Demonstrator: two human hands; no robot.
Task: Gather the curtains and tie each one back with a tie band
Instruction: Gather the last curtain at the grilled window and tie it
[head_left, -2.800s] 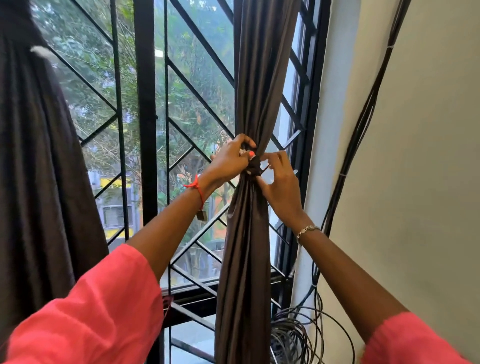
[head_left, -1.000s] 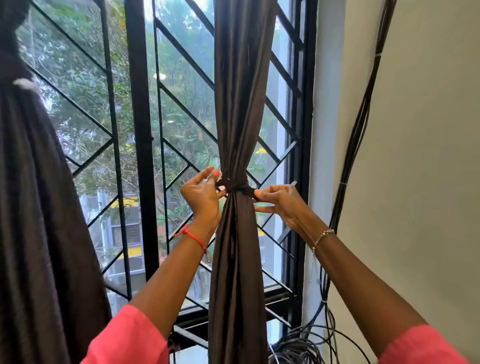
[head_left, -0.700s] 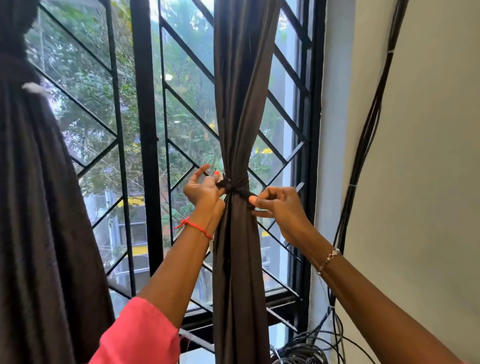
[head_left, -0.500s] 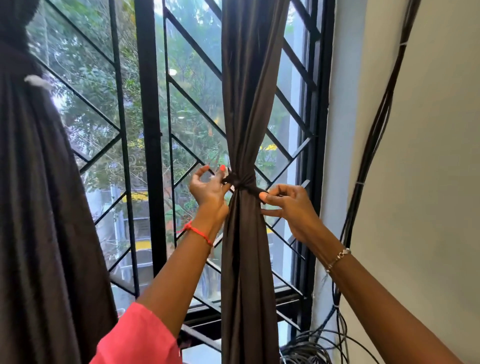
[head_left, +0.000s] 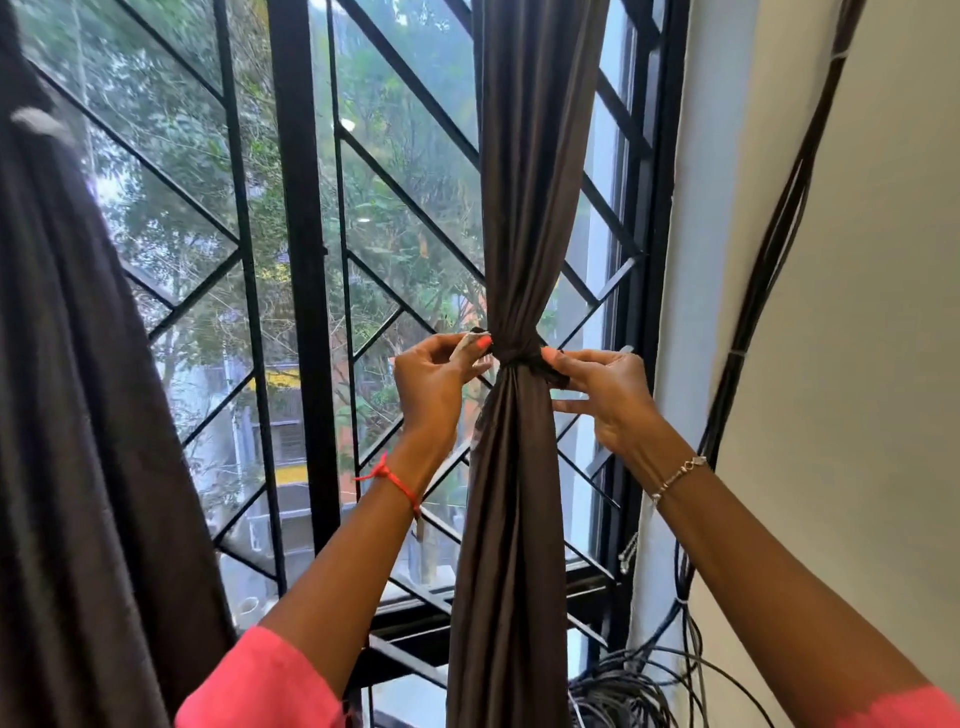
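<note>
Your left hand (head_left: 431, 384) pinches one end of the dark fabric tie band (head_left: 519, 357), which is wrapped round the gathered brown curtain (head_left: 524, 208). Your right hand (head_left: 608, 397) pinches the other end.

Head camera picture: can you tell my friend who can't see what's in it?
A left hand and right hand pinch a dark tie band around a gathered brown curtain at a barred window. A second curtain hangs left; black cables run down the right wall.

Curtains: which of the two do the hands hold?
The narrow curtain near the wall: left hand and right hand pinch the tie band at its waist. The wide curtain at the left hangs untouched.
</note>
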